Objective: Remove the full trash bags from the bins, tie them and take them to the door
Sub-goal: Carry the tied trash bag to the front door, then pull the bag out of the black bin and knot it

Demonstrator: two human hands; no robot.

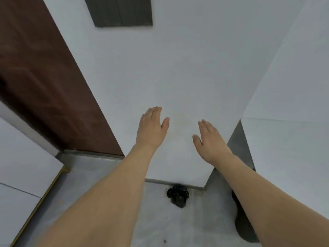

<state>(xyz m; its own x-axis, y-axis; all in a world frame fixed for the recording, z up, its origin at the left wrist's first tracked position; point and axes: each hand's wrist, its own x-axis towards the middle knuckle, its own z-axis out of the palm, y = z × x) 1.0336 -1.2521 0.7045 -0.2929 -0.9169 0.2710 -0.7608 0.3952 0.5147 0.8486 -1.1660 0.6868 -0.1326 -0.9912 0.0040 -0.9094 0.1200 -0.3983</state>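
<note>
A small black trash bag (178, 195), bunched at the top, sits on the grey floor against the foot of a white wall. A second dark shape (242, 223) lies on the floor to its right, mostly hidden behind my right forearm; I cannot tell what it is. My left hand (151, 127) and my right hand (210, 139) are both raised in front of the wall, well above the bag, palms down with fingers extended and nothing in them. A dark brown door (44, 82) stands at the left.
A white wall (178, 68) fills the middle, with a dark panel (119, 11) high up. Another white wall (288, 122) juts out at the right. A white panel with a gold edge (26, 175) is at the left. Grey floor (160, 225) lies below.
</note>
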